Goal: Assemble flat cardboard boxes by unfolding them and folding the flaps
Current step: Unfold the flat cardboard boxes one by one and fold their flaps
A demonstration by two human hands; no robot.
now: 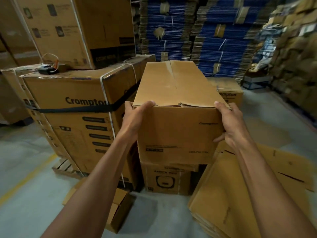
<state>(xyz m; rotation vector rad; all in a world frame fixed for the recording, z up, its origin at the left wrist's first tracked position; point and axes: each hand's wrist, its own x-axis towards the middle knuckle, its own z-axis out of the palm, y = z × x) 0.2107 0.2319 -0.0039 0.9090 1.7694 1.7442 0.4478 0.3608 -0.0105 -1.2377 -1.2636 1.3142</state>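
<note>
1. I hold the assembled cardboard box [176, 127] at its near end. My left hand [135, 117] is at the left corner and my right hand [229, 124] at the right corner.
2. The fingers [147, 104] of both hands are curled over the top edge and clamp the cardboard.
3. The box sits directly above a smaller printed carton [169, 177]. I cannot tell whether it rests on it or hangs just clear.
4. The top flaps [173, 78] are folded down and meet at a centre seam, which gapes a little at my end.
5. To do this well, I should press evenly from both corners so the walls stay square and the flaps stay flush.
6. I judge the torn flap edge at my end is the weak spot, so I should avoid pinching there.
7. The pile of flat boxes [240, 194] waits on the floor [25, 152] to my right.
</note>
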